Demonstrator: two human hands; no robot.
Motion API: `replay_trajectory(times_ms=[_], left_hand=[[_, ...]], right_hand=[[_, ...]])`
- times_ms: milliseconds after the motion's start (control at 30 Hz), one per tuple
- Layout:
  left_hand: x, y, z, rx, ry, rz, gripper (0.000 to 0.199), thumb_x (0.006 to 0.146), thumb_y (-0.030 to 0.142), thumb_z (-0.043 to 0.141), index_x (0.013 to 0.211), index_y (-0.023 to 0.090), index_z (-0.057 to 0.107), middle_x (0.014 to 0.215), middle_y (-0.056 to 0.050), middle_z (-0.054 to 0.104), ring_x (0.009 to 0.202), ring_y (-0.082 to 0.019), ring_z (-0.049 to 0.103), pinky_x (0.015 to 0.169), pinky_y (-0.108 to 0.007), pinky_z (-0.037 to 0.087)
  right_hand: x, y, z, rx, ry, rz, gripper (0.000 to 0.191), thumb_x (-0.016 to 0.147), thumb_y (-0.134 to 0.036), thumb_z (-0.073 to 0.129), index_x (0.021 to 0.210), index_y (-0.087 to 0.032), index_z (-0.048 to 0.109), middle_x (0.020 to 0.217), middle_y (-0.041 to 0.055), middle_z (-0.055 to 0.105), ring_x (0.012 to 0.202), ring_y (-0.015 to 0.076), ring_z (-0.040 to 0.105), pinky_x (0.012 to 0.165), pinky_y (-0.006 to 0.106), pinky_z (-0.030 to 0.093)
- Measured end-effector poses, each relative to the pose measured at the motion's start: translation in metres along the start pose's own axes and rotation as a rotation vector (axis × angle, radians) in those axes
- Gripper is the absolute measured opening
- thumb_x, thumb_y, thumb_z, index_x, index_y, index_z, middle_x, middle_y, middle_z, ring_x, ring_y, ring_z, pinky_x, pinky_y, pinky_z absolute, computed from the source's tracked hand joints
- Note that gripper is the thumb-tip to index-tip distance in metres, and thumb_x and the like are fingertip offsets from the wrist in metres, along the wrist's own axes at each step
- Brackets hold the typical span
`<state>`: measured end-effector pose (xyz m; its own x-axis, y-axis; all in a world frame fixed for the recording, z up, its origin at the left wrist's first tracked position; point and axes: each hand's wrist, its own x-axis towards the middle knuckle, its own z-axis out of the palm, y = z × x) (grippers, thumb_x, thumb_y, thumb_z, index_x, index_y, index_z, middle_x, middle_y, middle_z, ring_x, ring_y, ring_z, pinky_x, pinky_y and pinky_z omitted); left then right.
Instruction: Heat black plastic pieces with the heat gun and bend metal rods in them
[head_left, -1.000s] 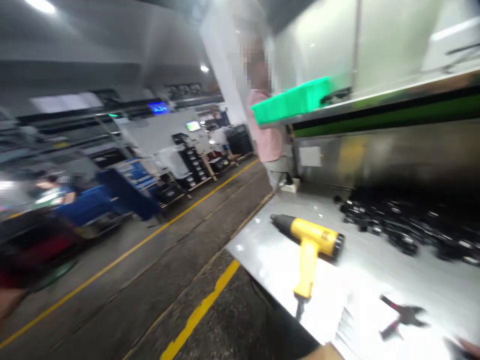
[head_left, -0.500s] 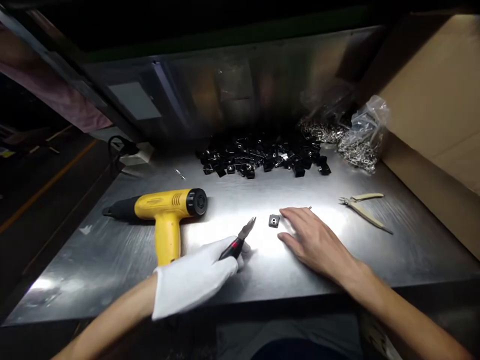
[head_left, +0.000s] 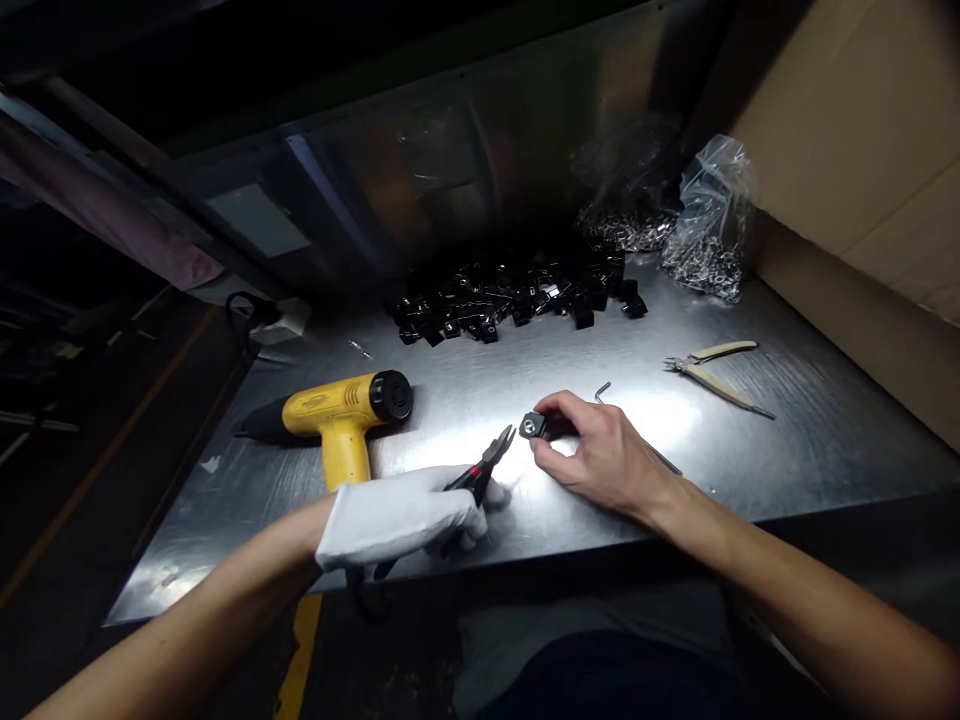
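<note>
In a white glove, my left hand grips dark-handled pliers with a red mark near the joint. Their jaws point up and to the right, slightly parted. My bare right hand pinches a small black square part between thumb and fingers. A round metal piece shows in the middle of that part. The jaw tips are close to the part, with a narrow gap between them. Beyond my right hand a bent hex key lies on the metal table, partly hidden by the hand and forearm.
A yellow heat gun lies at the left. Cream-handled cutters rest at the right. Many black parts are heaped at the back, beside clear bags of small metal pieces. A cardboard wall stands at the right.
My right hand has closed on the small black part and lifted it, tilted, off the table. The pliers' jaws have parted a little. The whole view has shifted and turned slightly.
</note>
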<state>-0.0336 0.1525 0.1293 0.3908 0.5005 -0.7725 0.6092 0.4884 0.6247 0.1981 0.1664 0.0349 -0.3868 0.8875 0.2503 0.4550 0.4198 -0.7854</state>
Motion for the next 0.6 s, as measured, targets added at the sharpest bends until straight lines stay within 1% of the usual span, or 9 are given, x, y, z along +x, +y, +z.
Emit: replay_trajectory(times_ms=[67,133,200,267,367,467,533,600], left_hand=[[-0.006,-0.003,0.006,-0.087,-0.077,-0.036,0.038,0.082,0.033,0.061,0.116,0.018,0.062,0.094,-0.005,0.068,0.087,-0.022,0.061,0.081,-0.036,0.049],[-0.011,-0.005,0.011,-0.154,-0.108,-0.024,0.038,0.083,0.035,0.060,0.118,0.018,0.059,0.100,-0.005,0.066,0.095,-0.022,0.060,0.088,-0.038,0.047],[-0.015,-0.008,0.015,-0.171,-0.105,0.003,0.040,0.083,0.036,0.060,0.118,0.017,0.058,0.100,-0.005,0.064,0.096,-0.022,0.059,0.088,-0.039,0.046],[-0.017,-0.011,0.018,-0.156,-0.089,0.013,0.042,0.082,0.036,0.061,0.119,0.017,0.058,0.099,-0.005,0.063,0.095,-0.022,0.058,0.087,-0.038,0.045],[-0.018,-0.016,0.021,-0.148,-0.057,0.011,0.042,0.080,0.035,0.060,0.118,0.016,0.058,0.099,-0.005,0.063,0.096,-0.023,0.058,0.087,-0.038,0.046],[-0.019,-0.022,0.022,-0.100,-0.037,0.023,0.038,0.082,0.032,0.057,0.117,0.018,0.059,0.100,-0.005,0.065,0.096,-0.023,0.059,0.087,-0.039,0.047],[-0.021,-0.028,0.024,-0.051,-0.019,0.034,0.031,0.084,0.031,0.054,0.112,0.019,0.062,0.100,-0.005,0.066,0.094,-0.023,0.060,0.086,-0.038,0.048],[-0.023,-0.036,0.027,-0.018,0.011,0.038,0.021,0.088,0.030,0.050,0.099,0.019,0.064,0.092,-0.004,0.066,0.086,-0.021,0.061,0.081,-0.036,0.050]], right_hand=[[-0.003,-0.003,-0.002,0.236,-0.010,0.103,0.041,0.095,-0.027,0.067,0.135,-0.022,0.058,0.101,0.0019,0.071,0.087,0.0182,0.069,0.078,0.032,0.060],[-0.005,-0.005,-0.002,0.495,-0.050,0.193,0.040,0.096,-0.032,0.067,0.135,-0.023,0.061,0.105,0.0028,0.071,0.094,0.0196,0.069,0.081,0.033,0.061],[-0.008,-0.007,-0.001,0.678,-0.091,0.229,0.037,0.096,-0.034,0.069,0.130,-0.021,0.065,0.111,0.0047,0.071,0.103,0.0219,0.067,0.087,0.035,0.060],[-0.010,-0.008,0.002,0.784,-0.121,0.244,0.039,0.095,-0.035,0.071,0.130,-0.020,0.065,0.115,0.0059,0.070,0.109,0.0238,0.065,0.093,0.038,0.058],[-0.014,-0.011,0.008,0.850,-0.205,0.241,0.040,0.095,-0.036,0.071,0.131,-0.020,0.064,0.116,0.0066,0.070,0.109,0.0246,0.066,0.094,0.040,0.058],[-0.017,-0.015,0.012,0.826,-0.268,0.209,0.040,0.097,-0.035,0.069,0.134,-0.021,0.063,0.117,0.0061,0.070,0.107,0.0242,0.066,0.094,0.040,0.057],[-0.017,-0.018,0.012,0.781,-0.295,0.184,0.041,0.099,-0.035,0.067,0.138,-0.023,0.060,0.118,0.0052,0.070,0.107,0.0236,0.067,0.094,0.040,0.056],[-0.016,-0.020,0.011,0.709,-0.310,0.153,0.041,0.101,-0.034,0.064,0.140,-0.025,0.059,0.122,0.0041,0.069,0.110,0.0230,0.065,0.097,0.039,0.055]])
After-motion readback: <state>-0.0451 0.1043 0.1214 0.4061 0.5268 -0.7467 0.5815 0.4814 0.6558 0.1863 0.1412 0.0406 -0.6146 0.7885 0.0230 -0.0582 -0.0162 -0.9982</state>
